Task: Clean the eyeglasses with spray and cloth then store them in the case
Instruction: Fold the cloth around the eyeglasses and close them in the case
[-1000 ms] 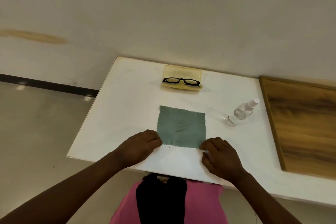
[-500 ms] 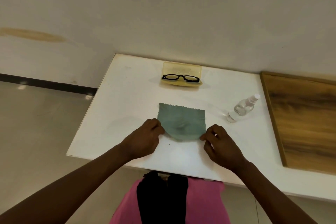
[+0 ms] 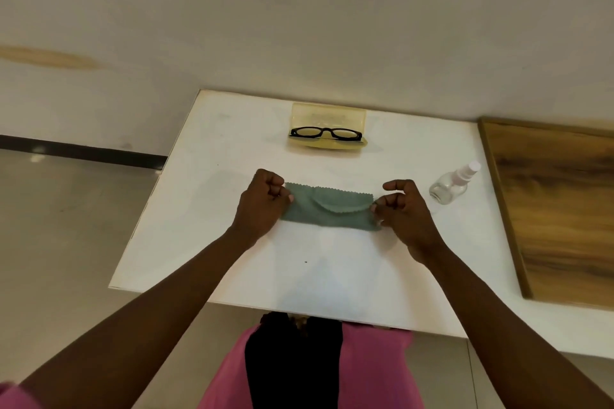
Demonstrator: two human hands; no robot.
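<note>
A grey-green cleaning cloth (image 3: 327,209) lies on the white table (image 3: 212,216), folded over on itself with its near edge carried toward the far edge. My left hand (image 3: 262,204) pinches its left end and my right hand (image 3: 403,209) pinches its right end. Black-framed eyeglasses (image 3: 326,133) rest in the open yellow case (image 3: 329,116) at the far side of the table, beyond the cloth. A small clear spray bottle (image 3: 450,184) with a white nozzle lies on its side just right of my right hand.
A wooden board (image 3: 558,209) covers the surface to the right of the white table. A plain wall stands close behind the case. The table's left edge drops to a grey floor. My pink and black clothing shows below the near edge.
Both hands took the cloth's near corners and carried them away from me, folding the cloth in half. The view has shifted slightly downward.
</note>
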